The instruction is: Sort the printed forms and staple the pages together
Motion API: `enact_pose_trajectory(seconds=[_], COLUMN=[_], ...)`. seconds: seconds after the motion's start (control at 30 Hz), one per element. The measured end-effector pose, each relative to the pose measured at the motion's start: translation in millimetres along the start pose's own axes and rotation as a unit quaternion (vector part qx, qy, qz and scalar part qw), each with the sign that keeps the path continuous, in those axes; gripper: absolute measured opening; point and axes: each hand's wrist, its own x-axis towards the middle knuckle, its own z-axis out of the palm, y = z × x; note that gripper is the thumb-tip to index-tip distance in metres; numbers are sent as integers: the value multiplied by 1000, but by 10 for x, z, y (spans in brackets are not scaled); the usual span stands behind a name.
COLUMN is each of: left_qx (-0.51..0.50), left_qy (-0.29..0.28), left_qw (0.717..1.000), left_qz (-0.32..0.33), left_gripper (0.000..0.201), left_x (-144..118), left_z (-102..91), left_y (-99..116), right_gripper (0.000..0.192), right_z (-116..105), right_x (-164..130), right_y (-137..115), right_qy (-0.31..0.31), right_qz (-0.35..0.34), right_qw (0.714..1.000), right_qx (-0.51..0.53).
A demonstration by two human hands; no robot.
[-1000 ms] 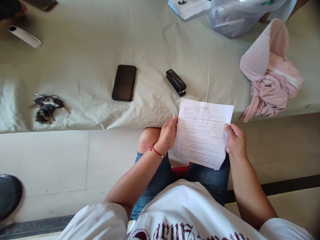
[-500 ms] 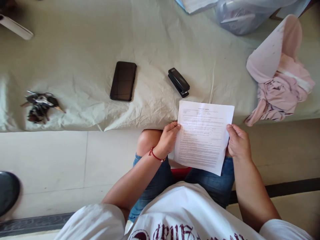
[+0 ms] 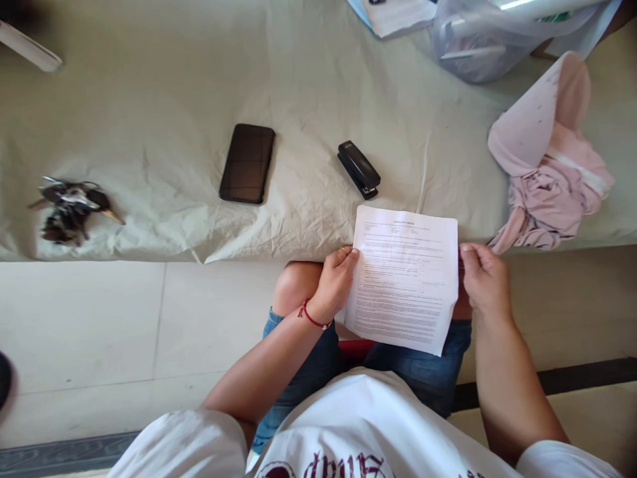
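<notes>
A printed sheet of paper (image 3: 404,282) hangs over my lap, its text side facing me. My left hand (image 3: 339,275) pinches its left edge, thumb on top. Just off the right edge is my right hand (image 3: 485,275), thumb and fingers closed together, with a narrow gap between it and the paper and nothing visible in its grip. Beyond the sheet's top edge, a black stapler (image 3: 359,169) lies on the covered surface. To its left rests a black smartphone (image 3: 247,163), screen up.
A pale green sheet (image 3: 164,133) covers the surface before me. A bunch of keys (image 3: 74,206) lies left. A pink cap with bunched cloth (image 3: 547,172) lies right, a plastic bag (image 3: 472,50) and papers (image 3: 398,16) behind. Tiled floor (image 3: 99,318) shows below.
My right hand has come off the paper's right edge and shifted slightly right. My left hand keeps its pinch. The view has moved a little.
</notes>
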Motion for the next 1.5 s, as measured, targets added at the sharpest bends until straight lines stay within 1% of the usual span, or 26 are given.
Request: enact_pose_trajectory(seconds=[0.07,0.13,0.2,0.27,0.3,0.33,0.4,0.43,0.5,0.57,0.6,0.67,0.77,0.9,1.0,1.13,1.23,1.3,1.37,1.4,1.5], left_qx=[-1,1,0,-5,-6,-4,7,14,26,38,44,54,72,63,29,-27,-33,-28,-19,-14,-7], left_qy=[-4,-5,-5,-9,-11,-13,-14,-14,-9,-1,2,3,1,9,2,-19,-19,-19,-19,-20,-35], left_qw=[1000,1000,1000,1000,1000,1000,1000,1000,1000,999,999,998,997,998,1000,999,999,999,999,1000,999], left_qz=[-4,-5,-4,-6,-7,-8,-6,-5,-5,-5,-2,6,15,12,2,-18,-30,-31,-23,-18,-18], left_gripper=[33,32,31,31,31,30,29,29,28,28,28,29,31,31,30,29,29,28,30,31,30], left_x=[2,2,-3,-11,-14,-17,-17,-15,-8,-4,-5,-14,-34,-40,-36,-55,-81,-90,-90,-88,-89], left_z=[-12,-21,-20,-10,-2,5,17,21,22,17,13,4,-10,-32,-52,-65,-62,-61,-65,-69,-86], left_y=[19,38,57,77,87,94,103,103,99,95,97,107,134,135,112,121,161,180,179,171,124], right_gripper=[43,35,29,31,34,38,47,52,63,69,69,63,56,57,50,39,41,43,45,45,37], right_z=[-47,-34,52,211,314,432,697,838,1116,1358,1458,1607,1722,1739,1681,1566,1502,1452,1371,1316,1110], right_x=[147,302,448,591,667,747,921,1008,1160,1256,1280,1295,1298,1314,1275,1177,1126,1078,979,904,611], right_y=[-176,-428,-726,-1026,-1163,-1287,-1485,-1557,-1655,-1707,-1722,-1733,-1706,-1625,-1576,-1548,-1559,-1581,-1602,-1603,-1518], right_qy=[43,61,15,-45,-90,-122,-174,-197,-229,-263,-273,-281,-283,-271,-269,-288,-296,-293,-271,-249,-163], right_qz=[-38,-110,-174,-229,-255,-287,-348,-357,-355,-340,-331,-316,-310,-305,-295,-278,-270,-287,-308,-315,-304], right_qw=[998,992,985,972,961,946,906,891,880,870,868,866,871,890,897,891,886,881,882,886,911], right_qx=[9,15,-13,-38,-64,-94,-168,-198,-220,-241,-251,-265,-256,-202,-187,-212,-234,-235,-232,-231,-227])
